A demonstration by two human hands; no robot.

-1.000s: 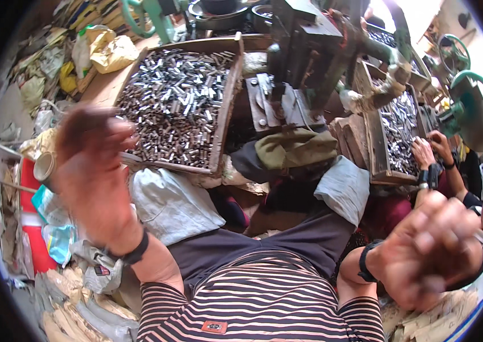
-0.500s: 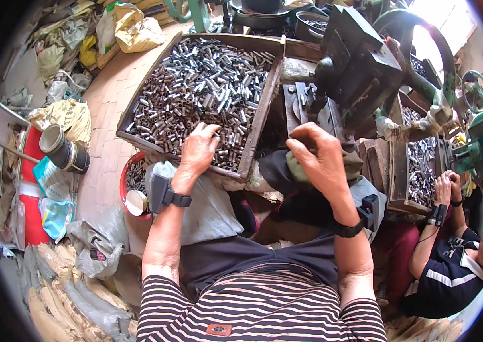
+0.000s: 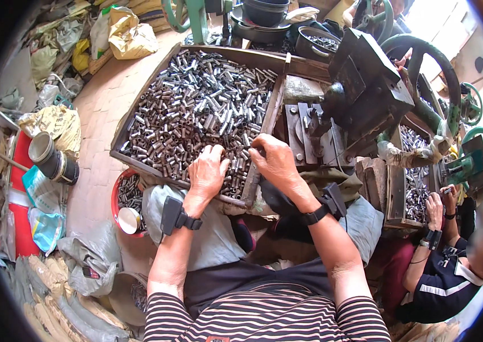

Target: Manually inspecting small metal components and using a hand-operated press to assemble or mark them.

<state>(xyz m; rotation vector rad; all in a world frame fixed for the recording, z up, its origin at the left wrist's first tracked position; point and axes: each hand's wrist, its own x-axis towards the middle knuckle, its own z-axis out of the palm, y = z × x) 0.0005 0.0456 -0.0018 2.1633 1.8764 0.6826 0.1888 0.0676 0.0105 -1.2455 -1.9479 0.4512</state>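
A shallow wooden tray [image 3: 120, 154] is heaped with short metal tubes [image 3: 196, 97], some shiny, some dull brown. My left hand [image 3: 206, 174] lies over the tubes near the tray's front edge, its fingers curled and closed; what they hold, if anything, is hidden. Just to its right, above the tray's right side, my right hand [image 3: 277, 161] has thumb and fingers drawn together, and I cannot make out anything between them. Beyond that hand, a dark press [image 3: 367, 85] stands over a metal die plate [image 3: 297, 122].
A red-rimmed bucket [image 3: 115, 196] of tubes with a pale cup [image 3: 130, 220] stands left of my knee. At right, a co-worker's hands [image 3: 435, 208] work by another tube-filled tray [image 3: 391, 196]. Dark pots [image 3: 264, 14] stand behind; sacks [image 3: 130, 34] and bags lie left.
My right hand has swung left from in front of the press to the tray's right side, its fingers closing up. The left hand stays over the tubes. The whole view has shifted slightly.
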